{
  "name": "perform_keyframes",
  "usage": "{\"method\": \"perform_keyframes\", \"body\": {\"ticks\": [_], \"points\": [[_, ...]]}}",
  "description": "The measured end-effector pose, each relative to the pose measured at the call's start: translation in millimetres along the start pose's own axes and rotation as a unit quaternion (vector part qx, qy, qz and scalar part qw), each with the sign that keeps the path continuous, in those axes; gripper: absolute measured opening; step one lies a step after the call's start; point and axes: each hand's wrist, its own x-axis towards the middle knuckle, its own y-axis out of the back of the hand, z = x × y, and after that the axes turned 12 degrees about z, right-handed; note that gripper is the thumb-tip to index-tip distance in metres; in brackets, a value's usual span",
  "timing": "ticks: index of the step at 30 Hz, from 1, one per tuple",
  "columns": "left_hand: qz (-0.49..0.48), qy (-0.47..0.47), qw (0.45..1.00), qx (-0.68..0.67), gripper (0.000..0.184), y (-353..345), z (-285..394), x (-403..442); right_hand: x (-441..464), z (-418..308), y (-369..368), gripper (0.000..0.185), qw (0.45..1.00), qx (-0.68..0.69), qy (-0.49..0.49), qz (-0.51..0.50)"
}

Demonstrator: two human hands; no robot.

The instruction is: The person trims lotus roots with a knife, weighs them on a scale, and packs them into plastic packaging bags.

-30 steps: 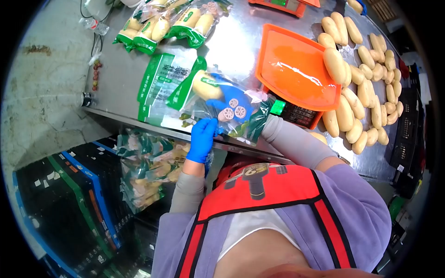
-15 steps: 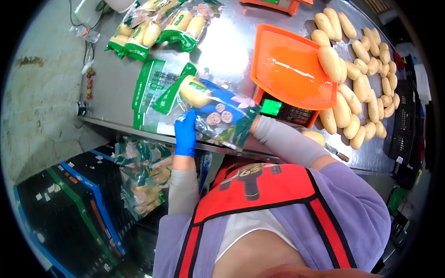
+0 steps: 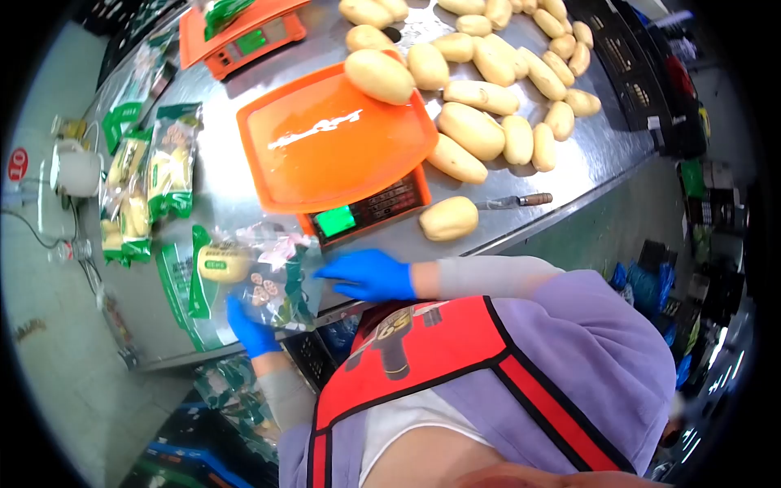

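A printed plastic bag (image 3: 281, 293) with one pale lotus root piece (image 3: 221, 264) inside lies at the table's front edge. My left hand (image 3: 250, 327), in a blue glove, grips the bag's near edge; its fingertips are partly hidden and slightly blurred. To the right of the bag's mouth is my right hand (image 3: 370, 275), also gloved in blue, out of the bag with fingers stretched and nothing in them. Under the bag lie flat, unfilled bags (image 3: 181, 285). Just behind stands an orange scale (image 3: 333, 146) with a lit green display.
Many loose lotus root pieces (image 3: 472, 130) cover the table's right side, one resting on the scale's tray corner. A knife (image 3: 517, 201) lies near the front edge beside a single piece (image 3: 449, 219). Filled bags (image 3: 172, 163) stand at left, and a second scale (image 3: 244, 37) behind.
My right hand, formerly inside the bag, has come out and sits to its right. My left hand stays at the bag. The view has swung to the right.
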Motion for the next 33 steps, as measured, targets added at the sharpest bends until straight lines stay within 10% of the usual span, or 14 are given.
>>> {"method": "perform_keyframes", "body": {"ticks": [5, 10, 15, 17, 23, 33], "points": [[0.005, 0.018, 1.0, 0.006, 0.047, 5, 1, 9, -94, 44, 87, 0.023, 0.972, 0.019, -0.074, 0.221], [-0.008, 0.041, 0.999, 0.006, 0.054, -2, 9, -2, -157, 85, 172, 0.019, 0.83, 0.077, -0.211, 0.511], [0.02, 0.024, 0.999, 0.016, 0.057, -16, 14, -13, -174, 87, 185, 0.02, 0.831, 0.058, -0.234, 0.5], [0.017, 0.04, 0.999, 0.005, 0.059, -19, 16, -17, -166, 80, 174, 0.035, 0.923, -0.081, -0.171, 0.334], [0.016, 0.007, 1.0, 0.021, 0.061, -11, 15, -13, -120, 84, 141, 0.067, 0.964, -0.215, -0.046, 0.15], [0.016, -0.017, 1.0, 0.016, 0.059, -9, 9, -7, -106, 21, 146, 0.061, 0.943, -0.167, 0.092, 0.274]]}}
